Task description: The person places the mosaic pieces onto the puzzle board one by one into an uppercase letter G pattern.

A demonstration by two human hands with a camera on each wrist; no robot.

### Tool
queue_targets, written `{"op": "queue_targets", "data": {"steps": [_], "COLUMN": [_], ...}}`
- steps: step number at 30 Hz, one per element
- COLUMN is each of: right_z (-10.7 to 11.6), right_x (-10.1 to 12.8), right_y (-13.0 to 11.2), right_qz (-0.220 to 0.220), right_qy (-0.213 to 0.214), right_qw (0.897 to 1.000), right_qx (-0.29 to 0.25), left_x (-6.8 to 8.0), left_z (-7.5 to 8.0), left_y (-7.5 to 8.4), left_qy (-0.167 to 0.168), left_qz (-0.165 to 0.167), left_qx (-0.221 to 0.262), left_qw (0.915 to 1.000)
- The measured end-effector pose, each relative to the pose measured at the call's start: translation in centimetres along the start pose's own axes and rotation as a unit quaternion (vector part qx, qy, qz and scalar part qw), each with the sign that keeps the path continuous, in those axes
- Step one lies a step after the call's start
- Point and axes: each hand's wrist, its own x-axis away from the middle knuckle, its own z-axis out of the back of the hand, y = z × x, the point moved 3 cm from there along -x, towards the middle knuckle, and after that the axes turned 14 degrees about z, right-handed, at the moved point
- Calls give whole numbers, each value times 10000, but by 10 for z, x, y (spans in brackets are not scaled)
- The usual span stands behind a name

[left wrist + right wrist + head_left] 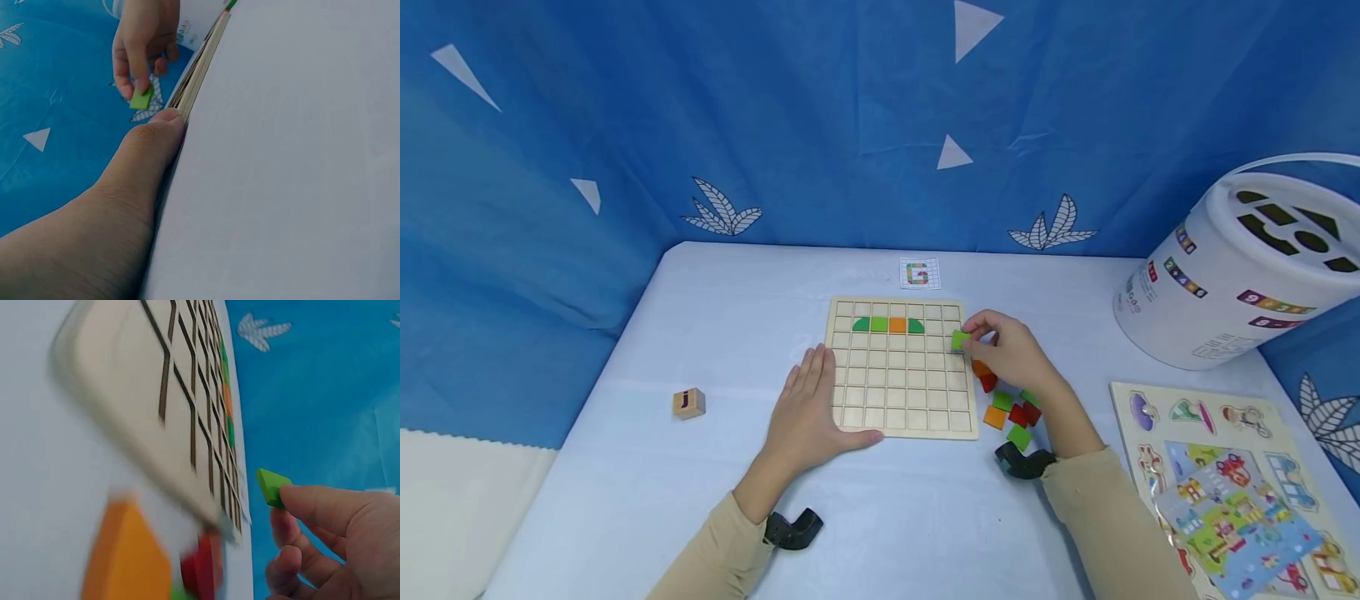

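A wooden grid board [901, 392] lies in the middle of the table, with a row of green and orange tiles [888, 324] set in its second row. My right hand [1007, 350] pinches a green square tile [960, 340] just over the board's right edge; the same tile [271, 486] shows at the fingertips in the right wrist view and also in the left wrist view [142, 99]. My left hand [808, 408] lies flat on the table, fingers straight, its thumb [159, 134] against the board's left edge [197, 72]. Several loose red, green and orange tiles [1009, 408] lie under my right wrist.
A small pattern card [920, 272] lies behind the board. A wooden letter cube [688, 403] sits at the left. A white shape-sorter bucket [1240, 267] lies tipped at the right, with a picture peg puzzle [1225, 483] in front of it. A blue curtain surrounds the table.
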Motion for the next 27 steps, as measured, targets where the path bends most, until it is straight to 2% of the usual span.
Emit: {"op": "queue_targets", "data": {"steps": [7,13,22,27], "right_z": [-46,-78,-93,-99], "right_x": [-33,-51,-62,-63], "right_y": [-28,-45,-57,-60], "right_qz": [427,615,597,634], "right_qy": [-43,-65,255,152], "right_qw": [9984,9974,9971,9973], "right_qx": [-374,-381,-387,-345], "left_x": [0,1,1,1], "left_z": [1,0,0,-1], "left_y": [0,0,0,0], "left_qy": [-31,-43,-4,8], "left_qz": [40,37,14,5], "left_qx": [-18,-11,-8,-60], "left_qw": [10000,10000,10000,10000]}}
